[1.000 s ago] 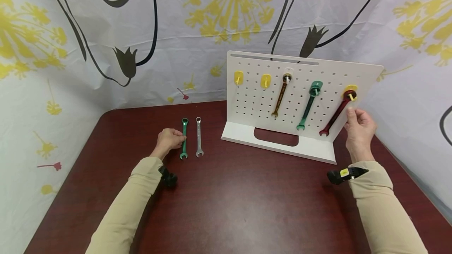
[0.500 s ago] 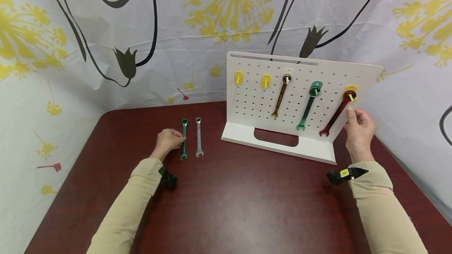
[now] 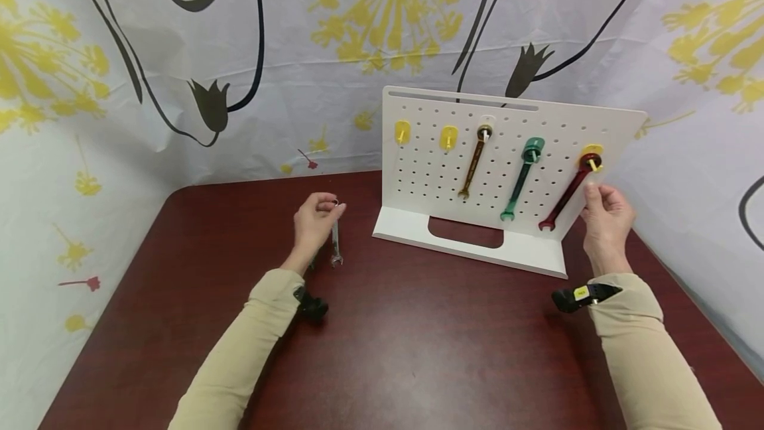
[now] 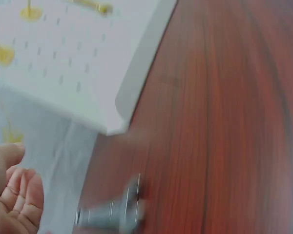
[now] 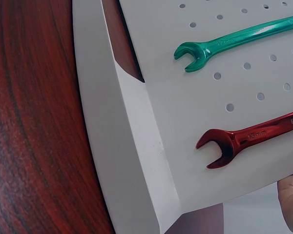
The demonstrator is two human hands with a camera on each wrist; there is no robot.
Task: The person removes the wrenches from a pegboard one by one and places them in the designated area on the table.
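My left hand (image 3: 313,223) is over the left part of the table, its thumb and fingers apart around the ring end of a silver combination wrench (image 3: 336,244). In the left wrist view nothing shows between the thumb (image 4: 7,158) and loosely bent fingers (image 4: 27,195); a blurred wrench (image 4: 110,214) lies beside them. A green wrench (image 3: 312,264) is mostly hidden behind this hand. My right hand (image 3: 609,224) grips the right edge of a white pegboard (image 3: 430,181). On its hooks hang a gold-brown wrench (image 3: 473,168), a green wrench (image 5: 254,34) and a red wrench (image 5: 254,136).
Two yellow hooks on the pegboard's left side, one farther left (image 3: 402,132) and one beside it (image 3: 449,138), bear nothing. The pegboard's base (image 3: 465,247) stands on the dark red table (image 3: 418,344). Behind hangs a patterned curtain (image 3: 286,118).
My left hand has left the green wrench on the table and moved right and away from me to the silver wrench's ring end. My right hand keeps its grip on the pegboard.
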